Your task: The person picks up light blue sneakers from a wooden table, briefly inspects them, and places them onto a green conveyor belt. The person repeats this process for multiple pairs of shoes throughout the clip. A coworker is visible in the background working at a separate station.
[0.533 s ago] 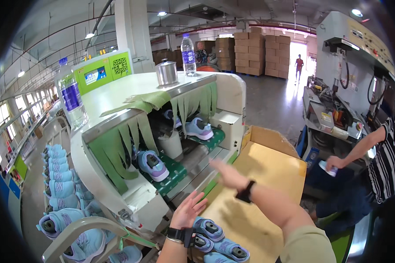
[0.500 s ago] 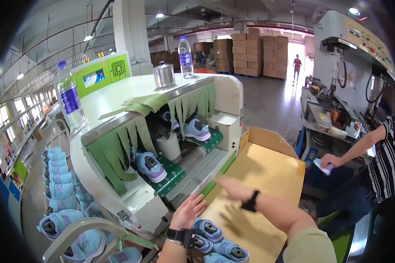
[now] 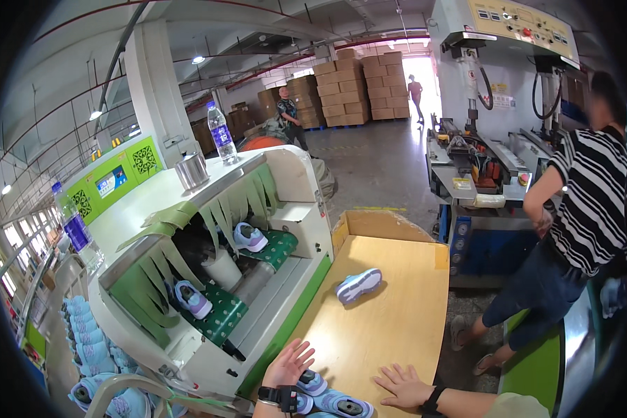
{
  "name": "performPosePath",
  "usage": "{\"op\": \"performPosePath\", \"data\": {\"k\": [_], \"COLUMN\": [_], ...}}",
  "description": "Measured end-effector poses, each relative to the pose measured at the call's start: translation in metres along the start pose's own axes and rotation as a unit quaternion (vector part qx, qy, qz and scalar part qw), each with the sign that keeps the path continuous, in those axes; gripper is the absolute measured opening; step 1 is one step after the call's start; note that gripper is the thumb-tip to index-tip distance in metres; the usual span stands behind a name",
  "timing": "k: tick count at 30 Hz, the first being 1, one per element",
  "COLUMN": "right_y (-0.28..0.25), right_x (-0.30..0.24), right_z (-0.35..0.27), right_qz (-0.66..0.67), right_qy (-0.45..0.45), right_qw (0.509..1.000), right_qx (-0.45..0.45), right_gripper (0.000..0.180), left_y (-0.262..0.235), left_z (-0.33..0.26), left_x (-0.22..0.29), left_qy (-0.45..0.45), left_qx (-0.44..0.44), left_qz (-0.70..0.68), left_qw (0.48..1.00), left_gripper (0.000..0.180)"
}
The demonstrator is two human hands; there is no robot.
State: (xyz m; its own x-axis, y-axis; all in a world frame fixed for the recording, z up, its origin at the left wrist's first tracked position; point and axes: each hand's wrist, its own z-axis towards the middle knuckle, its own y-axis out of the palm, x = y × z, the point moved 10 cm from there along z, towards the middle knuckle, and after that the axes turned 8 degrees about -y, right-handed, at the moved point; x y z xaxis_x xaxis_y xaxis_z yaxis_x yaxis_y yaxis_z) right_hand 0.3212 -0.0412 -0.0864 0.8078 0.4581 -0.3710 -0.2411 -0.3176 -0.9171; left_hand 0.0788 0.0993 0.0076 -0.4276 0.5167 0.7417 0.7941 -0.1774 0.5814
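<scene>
My left hand (image 3: 289, 364) is empty, palm up with its fingers apart, above the near left side of the wooden table (image 3: 397, 320). Light blue shoes (image 3: 341, 403) with dark inserts lie just beside and under it, partly hidden. My right hand (image 3: 403, 384) rests on the near part of the tabletop with its fingers spread. Farther up the table a single blue and lilac shoe (image 3: 359, 285) lies on its side, sole showing. Two more shoes, a near one (image 3: 193, 299) and a far one (image 3: 249, 237), sit on green dotted pads in the machine's strip-curtained openings.
The white machine (image 3: 296, 167) on the left bears two water bottles (image 3: 222, 134) and a metal canister (image 3: 191, 171). Racked blue shoes (image 3: 94, 348) stand at lower left. A co-worker in a striped shirt (image 3: 585, 195) stands at right by another machine (image 3: 488, 164). Stacked cartons (image 3: 341, 90) fill the back.
A shoe now lies on the table. My right hand has come down near the front, fingers spread. The co-worker, who held a shoe, now stands farther back. The view has turned right.
</scene>
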Motion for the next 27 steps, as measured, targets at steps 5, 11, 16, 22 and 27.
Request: {"op": "performPosePath", "data": {"k": [5, 11, 16, 22, 27], "right_y": [-0.039, -0.132, -0.191, -0.145, -0.141], "right_x": [-0.018, 0.017, 0.027, 0.085, 0.14], "right_z": [0.0, 0.109, 0.223, 0.209, 0.157], "right_qz": [-0.076, 0.027, -0.1, -0.11, 0.176], "right_qy": [-0.027, -0.031, -0.022, 0.111, 0.209], "right_qw": [0.996, 0.983, 0.964, 0.964, 0.852], "right_qx": [0.045, 0.178, 0.245, 0.216, 0.447], "right_gripper": [0.071, 0.06, 0.06, 0.069, 0.077], "left_y": [-0.015, -0.01, -0.005, -0.025, -0.016], "left_z": [-0.011, -0.023, -0.023, -0.017, -0.024], "left_x": [0.002, 0.013, 0.014, 0.022, 0.035], "left_qy": [-0.029, -0.037, -0.04, 0.003, 0.018], "left_qx": [0.034, 0.046, 0.024, 0.0, -0.021], "left_qz": [-0.009, -0.032, -0.022, -0.074, -0.086], "left_qw": [0.999, 0.998, 0.999, 0.997, 0.996], "left_gripper": [0.047, 0.046, 0.049, 0.051, 0.05]}}
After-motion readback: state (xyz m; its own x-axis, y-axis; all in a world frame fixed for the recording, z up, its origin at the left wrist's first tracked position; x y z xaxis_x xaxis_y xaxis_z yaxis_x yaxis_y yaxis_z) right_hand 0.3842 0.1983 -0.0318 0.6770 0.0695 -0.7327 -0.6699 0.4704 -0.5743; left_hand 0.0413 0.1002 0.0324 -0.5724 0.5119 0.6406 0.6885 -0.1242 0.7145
